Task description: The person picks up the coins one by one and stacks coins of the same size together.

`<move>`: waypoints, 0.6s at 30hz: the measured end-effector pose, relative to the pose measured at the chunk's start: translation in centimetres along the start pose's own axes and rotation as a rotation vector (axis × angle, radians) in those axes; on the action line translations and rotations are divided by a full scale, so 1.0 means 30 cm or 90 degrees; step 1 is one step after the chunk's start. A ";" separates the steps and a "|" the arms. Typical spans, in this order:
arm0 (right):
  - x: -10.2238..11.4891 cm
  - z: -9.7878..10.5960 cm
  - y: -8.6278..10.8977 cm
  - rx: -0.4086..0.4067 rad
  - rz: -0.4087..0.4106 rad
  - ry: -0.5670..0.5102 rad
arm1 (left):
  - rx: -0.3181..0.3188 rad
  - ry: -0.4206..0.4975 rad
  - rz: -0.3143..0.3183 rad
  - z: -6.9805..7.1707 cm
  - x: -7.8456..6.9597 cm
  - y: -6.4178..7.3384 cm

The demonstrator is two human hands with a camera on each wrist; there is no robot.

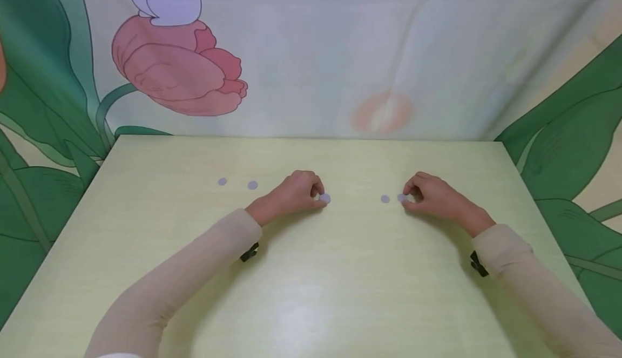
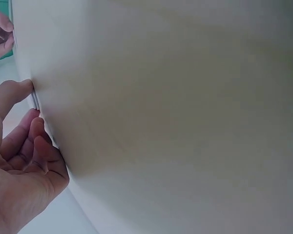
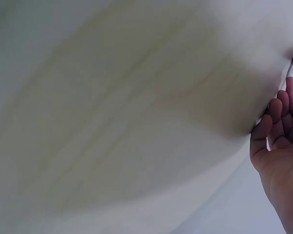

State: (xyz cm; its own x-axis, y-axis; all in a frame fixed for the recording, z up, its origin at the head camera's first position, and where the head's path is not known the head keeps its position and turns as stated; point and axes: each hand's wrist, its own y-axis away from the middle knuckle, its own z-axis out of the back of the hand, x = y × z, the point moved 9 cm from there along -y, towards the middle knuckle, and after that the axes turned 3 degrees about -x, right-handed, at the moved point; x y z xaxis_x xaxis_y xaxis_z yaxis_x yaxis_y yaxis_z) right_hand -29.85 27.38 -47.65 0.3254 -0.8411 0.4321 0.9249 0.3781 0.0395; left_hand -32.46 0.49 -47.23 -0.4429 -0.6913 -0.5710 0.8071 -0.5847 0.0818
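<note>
My left hand [image 1: 295, 193] pinches a small flat grey disc [image 1: 325, 198] between thumb and index finger at the middle of the table. Seen edge-on in the left wrist view, that disc shows thin layered lines, and the other fingers curl against the tabletop. Farther right, my right hand [image 1: 434, 196] pinches another grey disc [image 1: 401, 197] by its edges, low over the table. Just left of that one lies a loose disc [image 1: 385, 199]. Two more discs, one at the far left [image 1: 222, 181] and one nearer my left wrist [image 1: 252, 185], lie flat.
The pale wooden table [image 1: 311, 288] spreads under both arms. Behind its far edge hangs a curtain [image 1: 301, 50] printed with a pink flower, a white animal and green leaves. A black strap piece [image 1: 250, 252] shows below the left sleeve.
</note>
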 end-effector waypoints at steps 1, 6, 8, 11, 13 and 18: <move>-0.001 -0.003 -0.002 0.004 0.001 0.009 | 0.001 -0.001 0.002 0.000 0.000 0.000; 0.018 -0.003 -0.014 0.016 0.017 0.047 | 0.003 -0.002 0.002 0.006 -0.004 0.000; 0.028 -0.001 -0.016 0.019 0.022 0.058 | 0.005 -0.003 0.002 0.005 -0.006 0.000; 0.036 -0.001 -0.017 0.018 0.026 0.070 | 0.007 -0.004 0.003 0.003 -0.007 0.001; 0.037 -0.002 -0.016 0.014 0.025 0.075 | 0.008 -0.003 0.002 0.002 -0.009 0.001; 0.035 -0.001 -0.009 0.000 0.028 0.081 | 0.009 -0.005 0.006 -0.002 -0.006 0.003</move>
State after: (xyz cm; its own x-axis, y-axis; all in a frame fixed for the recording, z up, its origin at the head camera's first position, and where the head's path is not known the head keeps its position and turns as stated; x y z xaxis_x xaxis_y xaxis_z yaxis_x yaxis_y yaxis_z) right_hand -29.75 26.37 -47.24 0.3875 -0.8661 0.3159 0.9094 0.4152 0.0228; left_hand -32.29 0.60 -47.17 -0.4377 -0.7003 -0.5639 0.8058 -0.5837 0.0994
